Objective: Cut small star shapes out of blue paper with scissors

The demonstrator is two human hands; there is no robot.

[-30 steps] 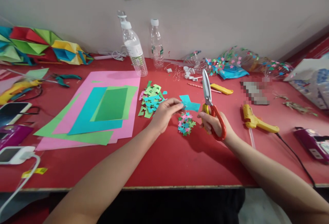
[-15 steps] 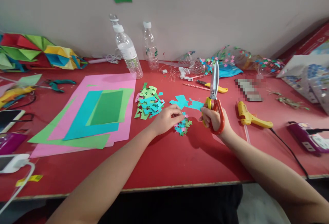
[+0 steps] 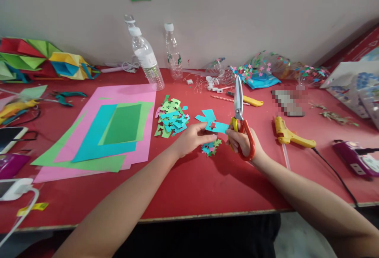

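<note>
My right hand (image 3: 244, 139) is closed round the handles of a pair of scissors (image 3: 239, 104), one handle yellow and one red, with the blades pointing up. Its fingertips also pinch the right end of a blue paper strip (image 3: 222, 127) that has a star-shaped hole. At the strip's left end is my left hand (image 3: 192, 140), thumb and forefinger apart; whether the forefinger touches the strip I cannot tell. Below the strip lies a small pile of paper stars (image 3: 211, 148). Further blue paper pieces (image 3: 209, 114) rest just behind.
Green and blue paper scraps (image 3: 171, 118) are heaped left of my hands. Coloured paper sheets (image 3: 89, 131) lie further left. Plastic bottles (image 3: 174, 57) stand by the wall. To the right are a yellow glue gun (image 3: 288, 135), a utility knife (image 3: 253, 100) and a purple power strip (image 3: 358, 159).
The blue strip has come up off the table in my right fingertips and shifted left. The scissors moved slightly left and down with that hand. My left thumb and forefinger have spread.
</note>
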